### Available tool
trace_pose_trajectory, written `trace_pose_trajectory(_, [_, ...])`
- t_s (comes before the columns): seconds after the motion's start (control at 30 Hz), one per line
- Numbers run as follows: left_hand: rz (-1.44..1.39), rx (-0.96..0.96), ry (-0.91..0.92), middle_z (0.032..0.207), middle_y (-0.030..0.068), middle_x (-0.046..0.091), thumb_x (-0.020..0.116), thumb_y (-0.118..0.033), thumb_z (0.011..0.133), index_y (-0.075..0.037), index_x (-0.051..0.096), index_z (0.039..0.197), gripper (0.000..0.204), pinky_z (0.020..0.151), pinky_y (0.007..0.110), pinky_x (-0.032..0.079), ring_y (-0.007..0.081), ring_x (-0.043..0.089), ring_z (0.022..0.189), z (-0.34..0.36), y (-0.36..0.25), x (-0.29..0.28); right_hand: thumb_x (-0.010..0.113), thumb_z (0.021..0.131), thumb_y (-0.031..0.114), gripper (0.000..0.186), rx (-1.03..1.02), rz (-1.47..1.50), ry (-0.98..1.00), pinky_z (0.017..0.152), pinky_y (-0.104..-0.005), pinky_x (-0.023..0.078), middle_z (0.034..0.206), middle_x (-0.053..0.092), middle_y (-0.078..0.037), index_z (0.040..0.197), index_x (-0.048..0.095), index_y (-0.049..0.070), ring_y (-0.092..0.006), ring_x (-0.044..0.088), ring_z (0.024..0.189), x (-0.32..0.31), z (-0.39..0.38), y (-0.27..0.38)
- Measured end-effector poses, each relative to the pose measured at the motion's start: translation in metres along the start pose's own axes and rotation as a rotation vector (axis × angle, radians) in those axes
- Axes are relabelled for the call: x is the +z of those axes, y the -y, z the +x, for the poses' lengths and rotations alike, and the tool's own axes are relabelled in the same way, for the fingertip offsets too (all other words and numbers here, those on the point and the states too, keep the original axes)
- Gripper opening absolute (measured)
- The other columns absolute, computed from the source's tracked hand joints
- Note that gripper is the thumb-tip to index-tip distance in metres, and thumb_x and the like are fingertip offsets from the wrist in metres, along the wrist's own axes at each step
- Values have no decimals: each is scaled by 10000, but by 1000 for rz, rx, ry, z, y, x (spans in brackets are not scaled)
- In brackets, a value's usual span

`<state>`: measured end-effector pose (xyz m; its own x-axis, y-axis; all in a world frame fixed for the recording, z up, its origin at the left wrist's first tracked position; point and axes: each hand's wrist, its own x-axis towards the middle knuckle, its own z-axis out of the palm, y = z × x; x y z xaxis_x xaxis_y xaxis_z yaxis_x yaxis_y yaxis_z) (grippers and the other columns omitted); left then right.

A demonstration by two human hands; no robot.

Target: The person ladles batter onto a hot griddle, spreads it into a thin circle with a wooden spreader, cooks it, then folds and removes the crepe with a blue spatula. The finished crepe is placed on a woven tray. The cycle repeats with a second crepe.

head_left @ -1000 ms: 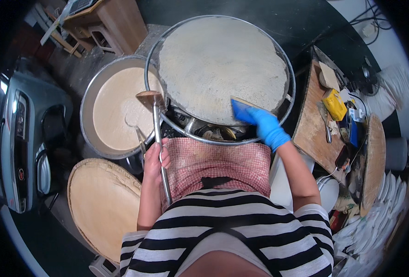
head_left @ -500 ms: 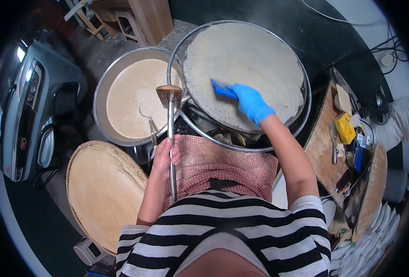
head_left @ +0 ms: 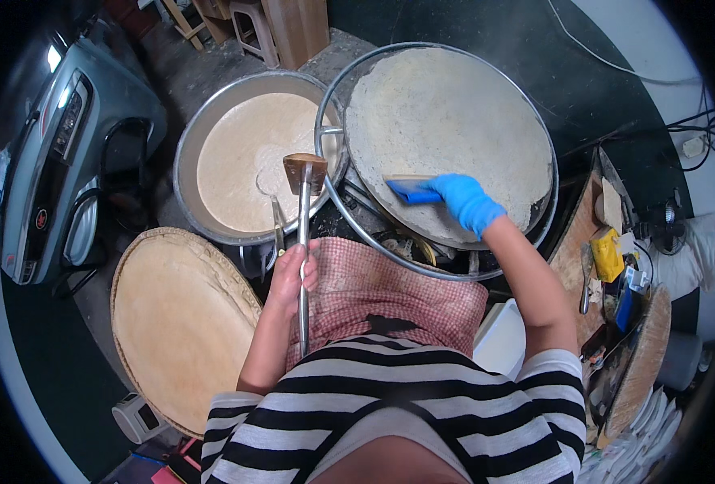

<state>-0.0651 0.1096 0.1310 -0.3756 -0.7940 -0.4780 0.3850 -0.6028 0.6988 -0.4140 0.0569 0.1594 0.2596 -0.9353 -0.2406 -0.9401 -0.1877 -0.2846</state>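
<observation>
My right hand (head_left: 469, 202), in a blue glove, grips a blue scraper (head_left: 416, 190) whose edge lies on the near left part of a large round griddle (head_left: 454, 121). A thin pale layer of batter covers the griddle. Bare, my left hand (head_left: 291, 269) is closed round the metal handle of a spreader (head_left: 303, 218) with a wooden head, held upright before my apron. Behind its head stands a wide metal pot of batter (head_left: 244, 153), with a ladle (head_left: 277, 218) resting in it.
At the left, a round woven tray (head_left: 118, 323) holds a stack of thin flatbreads (head_left: 184, 323). A parked vehicle (head_left: 67, 161) is beyond it. A metal ring (head_left: 349, 222) surrounds the griddle. On the right, a wooden board (head_left: 571, 278) carries a yellow packet (head_left: 608, 256) and small tools.
My right hand has drawn the scraper nearer to me across the griddle, and its blade has turned. My left hand keeps the spreader upright. The whole view has shifted slightly.
</observation>
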Motion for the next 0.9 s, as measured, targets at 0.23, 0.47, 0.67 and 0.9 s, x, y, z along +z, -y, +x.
trace_pose_trajectory(0.23, [11, -22, 29, 595, -33, 376, 402, -306, 950, -31, 503, 1103, 331, 389, 190, 282, 50, 336, 431, 4, 4, 8, 503, 804, 136, 277, -25, -120, -124, 763, -369, 485, 981, 620, -145, 1059, 608, 116, -308, 610, 857, 37, -57, 7])
trace_pose_trajectory(0.47, [22, -14, 53, 588, -33, 376, 395, -296, 953, -30, 508, 1103, 325, 372, 193, 272, 50, 327, 412, 5, 7, 10, 463, 811, 108, 314, 80, -55, -105, 799, -379, 468, 1001, 603, -152, 1104, 576, 101, -312, 593, 895, 45, -105, 29])
trace_pose_trajectory(0.67, [52, -19, 38, 595, -19, 398, 404, -299, 953, -17, 512, 1106, 339, 393, 195, 307, 56, 360, 436, 6, 7, 11, 526, 679, -55, 468, 249, 26, -405, 870, -403, 438, 1100, 568, -165, 1118, 571, 101, -354, 543, 993, 35, -162, 10])
trace_pose_trajectory(0.9, [105, -22, 90, 587, -28, 381, 396, -288, 955, -28, 505, 1107, 320, 369, 188, 293, 52, 345, 410, 10, 9, 20, 431, 813, 24, 390, 388, -117, -308, 880, -389, 431, 1147, 529, -207, 1194, 498, 71, -360, 535, 997, 80, -146, -9])
